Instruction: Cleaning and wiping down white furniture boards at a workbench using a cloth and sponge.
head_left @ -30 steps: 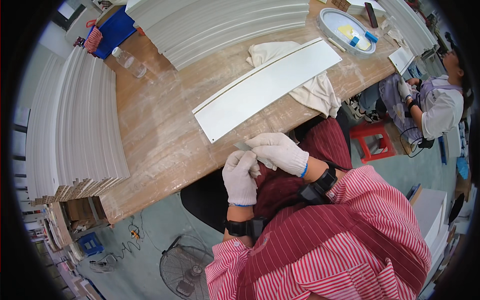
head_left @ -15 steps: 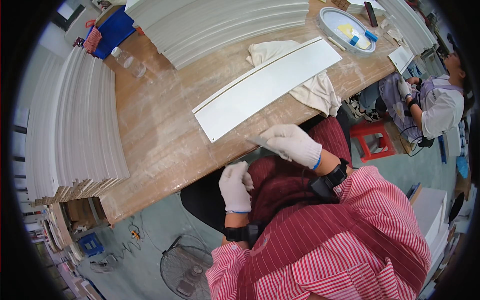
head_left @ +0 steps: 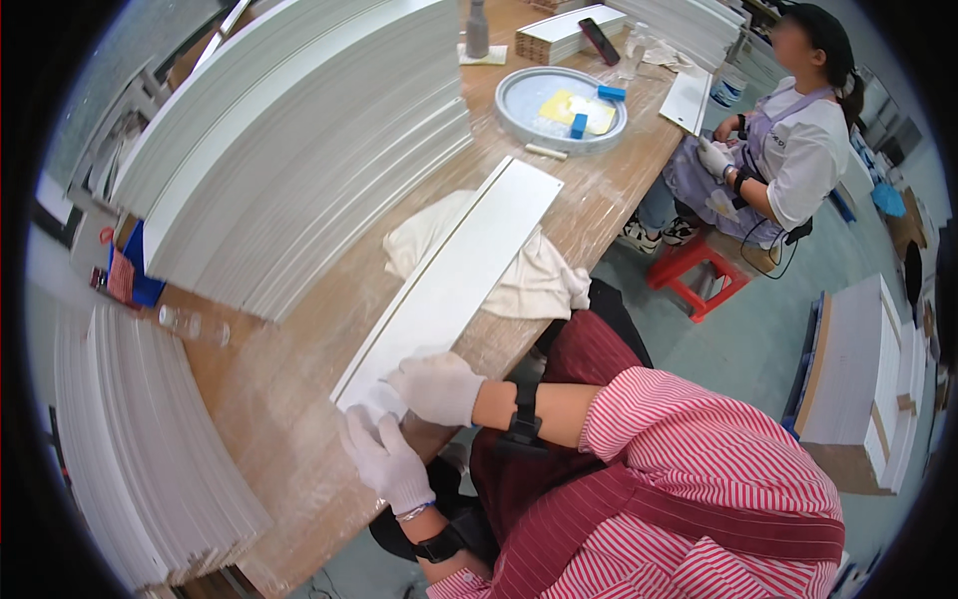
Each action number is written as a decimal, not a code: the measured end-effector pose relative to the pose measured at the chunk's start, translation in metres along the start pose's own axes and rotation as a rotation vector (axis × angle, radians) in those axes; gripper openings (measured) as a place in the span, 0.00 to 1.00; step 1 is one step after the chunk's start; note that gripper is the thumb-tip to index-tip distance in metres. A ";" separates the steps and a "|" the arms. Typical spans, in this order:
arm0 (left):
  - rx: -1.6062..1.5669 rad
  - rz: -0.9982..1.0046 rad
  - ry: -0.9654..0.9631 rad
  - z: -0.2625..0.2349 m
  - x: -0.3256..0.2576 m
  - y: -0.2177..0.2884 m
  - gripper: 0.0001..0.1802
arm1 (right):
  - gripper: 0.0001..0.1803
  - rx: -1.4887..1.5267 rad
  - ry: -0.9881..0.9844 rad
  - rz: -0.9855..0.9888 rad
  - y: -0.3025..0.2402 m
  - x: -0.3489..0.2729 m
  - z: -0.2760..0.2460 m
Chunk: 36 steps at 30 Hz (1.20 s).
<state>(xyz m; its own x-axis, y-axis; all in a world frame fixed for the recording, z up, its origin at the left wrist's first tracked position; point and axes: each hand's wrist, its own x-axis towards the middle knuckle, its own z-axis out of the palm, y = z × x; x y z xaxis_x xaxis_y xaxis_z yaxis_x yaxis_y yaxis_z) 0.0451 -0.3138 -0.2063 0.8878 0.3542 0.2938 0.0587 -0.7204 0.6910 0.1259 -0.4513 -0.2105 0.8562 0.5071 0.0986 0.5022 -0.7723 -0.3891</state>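
Stretching away from a person's gloved hands in the head view, a long white panel point(head_left: 454, 275) is lying on the bench point(head_left: 284, 379), its middle resting over a cream cloth point(head_left: 544, 285). The right hand point(head_left: 436, 387) is resting at the panel's near end, fingers bent; what it grips cannot be told. The left hand point(head_left: 386, 464) is sitting just beside, at the near corner, fingers slightly apart, its hold equally unclear. Beyond the far end, a round tray point(head_left: 519, 100) is holding blue blocks point(head_left: 579, 126).
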 end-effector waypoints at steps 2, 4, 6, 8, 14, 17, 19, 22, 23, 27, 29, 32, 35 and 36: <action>0.098 -0.037 0.026 0.013 0.018 -0.012 0.26 | 0.14 0.030 0.019 0.022 0.013 0.000 -0.001; 0.402 -0.034 -0.147 0.022 0.028 -0.024 0.34 | 0.16 0.059 -0.024 0.066 0.042 0.000 -0.031; 0.461 -0.033 -0.170 0.030 0.030 -0.016 0.35 | 0.18 0.065 0.034 0.229 0.083 -0.001 -0.056; 0.529 -0.040 -0.183 0.032 0.030 -0.012 0.36 | 0.19 0.033 0.143 0.365 0.132 -0.002 -0.070; 0.650 -0.006 -0.151 0.033 0.028 -0.021 0.37 | 0.13 -0.209 0.455 0.791 0.277 -0.015 -0.119; 0.647 -0.024 -0.166 0.033 0.029 -0.020 0.37 | 0.12 -0.097 0.617 0.969 0.304 -0.020 -0.143; 0.632 -0.015 -0.149 0.035 0.025 -0.026 0.37 | 0.12 -0.054 0.843 0.630 0.287 -0.006 -0.133; 0.598 -0.072 -0.170 0.033 0.026 -0.033 0.38 | 0.13 0.020 0.218 0.492 0.211 0.033 -0.109; 0.592 -0.051 -0.173 0.035 0.027 -0.031 0.38 | 0.13 0.097 0.097 0.347 0.196 0.042 -0.094; 0.695 0.028 -0.128 0.032 0.023 -0.020 0.36 | 0.13 0.123 0.005 0.292 0.185 0.057 -0.091; 0.758 0.187 -0.070 0.035 0.026 -0.014 0.33 | 0.12 0.154 0.132 0.346 0.211 0.055 -0.093; 0.686 0.101 -0.109 0.031 0.029 -0.009 0.34 | 0.12 0.110 0.295 0.652 0.264 0.045 -0.131; 0.695 0.019 -0.151 0.031 0.027 -0.012 0.35 | 0.12 0.122 0.459 0.750 0.305 0.017 -0.138; 0.739 0.062 -0.143 0.030 0.026 -0.013 0.35 | 0.12 0.133 0.539 0.770 0.318 0.008 -0.140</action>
<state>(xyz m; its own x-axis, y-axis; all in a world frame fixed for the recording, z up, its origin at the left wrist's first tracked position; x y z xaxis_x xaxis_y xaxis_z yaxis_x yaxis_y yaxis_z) 0.0816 -0.3131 -0.2273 0.9471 0.2552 0.1947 0.2527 -0.9668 0.0379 0.3089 -0.7461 -0.2055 0.9035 -0.3942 0.1681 -0.2132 -0.7539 -0.6214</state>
